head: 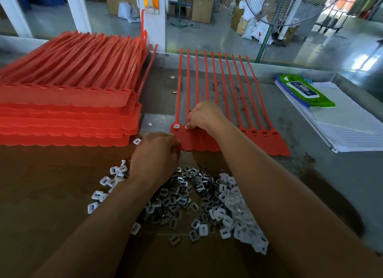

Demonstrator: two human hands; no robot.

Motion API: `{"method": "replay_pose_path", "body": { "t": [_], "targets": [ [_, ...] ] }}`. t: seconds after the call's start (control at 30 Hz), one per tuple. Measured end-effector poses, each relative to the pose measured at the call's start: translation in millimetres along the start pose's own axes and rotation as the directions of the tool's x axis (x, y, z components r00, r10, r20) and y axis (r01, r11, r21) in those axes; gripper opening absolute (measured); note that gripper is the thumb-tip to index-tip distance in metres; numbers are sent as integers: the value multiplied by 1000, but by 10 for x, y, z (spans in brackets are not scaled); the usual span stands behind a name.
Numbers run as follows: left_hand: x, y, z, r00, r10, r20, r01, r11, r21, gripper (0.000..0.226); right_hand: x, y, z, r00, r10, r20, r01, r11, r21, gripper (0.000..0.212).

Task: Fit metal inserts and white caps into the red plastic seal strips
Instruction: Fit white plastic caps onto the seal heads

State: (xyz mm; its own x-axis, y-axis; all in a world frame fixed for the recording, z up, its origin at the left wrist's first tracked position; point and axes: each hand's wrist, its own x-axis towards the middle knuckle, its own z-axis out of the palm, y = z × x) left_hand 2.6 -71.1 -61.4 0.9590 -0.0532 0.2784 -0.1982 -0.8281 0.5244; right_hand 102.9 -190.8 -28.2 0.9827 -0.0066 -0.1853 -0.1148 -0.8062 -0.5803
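Where the red seal strip (pixel 259 143) lies: flat on the tabletop (pixel 315 184)
Right hand (pixel 204 117): fingers pinch a white cap (pixel 186 127) at its second socket
Left hand (pixel 155 153): fingers grip its near corner

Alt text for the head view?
A person's right hand pinches a small white plastic cap at a slot on a sheet of joined red plastic seal strips, while the left hand grips its near edge. A loose pile of white caps and dark metal inserts lies nearer; a tall stack of red strip sheets sits left.
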Motion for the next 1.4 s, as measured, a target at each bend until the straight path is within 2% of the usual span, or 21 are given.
{"method": "replay_pose_path", "body": {
  "t": [0.03, 0.3, 0.4, 0.47, 0.53, 0.6, 0.83, 0.97, 1.17, 1.27, 1.4],
  "targets": [
    [2, -4, 4, 1000, -3, 0, 3, 1000, -1, 23, -13, -3, -5, 1000, 9, -17, -9, 999, 36, 35],
    [-10, 9, -8, 1000, -19, 3, 19, 1000, -13, 22, -17, 37, 43, 999, -36, -5, 36, 999, -17, 27],
    [-11, 16, -13, 1000, -17, -2, 17, 1000, -12, 22, -75, 98, 28, 994, -110, -27, 110, 994, -7, 4],
    [-6, 13, -12, 1000, -13, 3, 13, 1000, -3, 23, -143, 138, -26, 990, -137, -8, 137, 984, 113, 13],
    [-3, 9, -11, 1000, -14, 12, 13, 1000, 3, 22, -237, 174, -121, 990, -135, 47, 116, 951, 288, 12],
    [3, 7, -9, 1000, -12, 14, 12, 1000, 9, 22, -331, 223, -232, 987, -139, 82, 100, 926, 363, 11],
    [9, -11, 2, 1000, -16, 15, 15, 999, 32, 28, -755, 500, -513, 956, -169, 240, 97, 954, 285, 5],
    [16, -5, 6, 999, -26, 21, 25, 999, 34, 29, -977, 709, -624, 930, -176, 323, 151, 983, 102, 7],
    [22, -6, 10, 1000, -16, 26, 15, 999, 45, 29, -1126, 947, -682, 954, -142, 265, 170, 981, -89, 14],
    [25, -4, 13, 1000, -14, 22, 13, 999, 52, 29, -1164, 970, -697, 951, -145, 273, 173, 981, -82, 13],
    [29, -8, 12, 999, -19, 25, 18, 998, 53, 29, -1189, 891, -638, 946, -230, 226, 241, 970, -21, 15]
  ]
}}
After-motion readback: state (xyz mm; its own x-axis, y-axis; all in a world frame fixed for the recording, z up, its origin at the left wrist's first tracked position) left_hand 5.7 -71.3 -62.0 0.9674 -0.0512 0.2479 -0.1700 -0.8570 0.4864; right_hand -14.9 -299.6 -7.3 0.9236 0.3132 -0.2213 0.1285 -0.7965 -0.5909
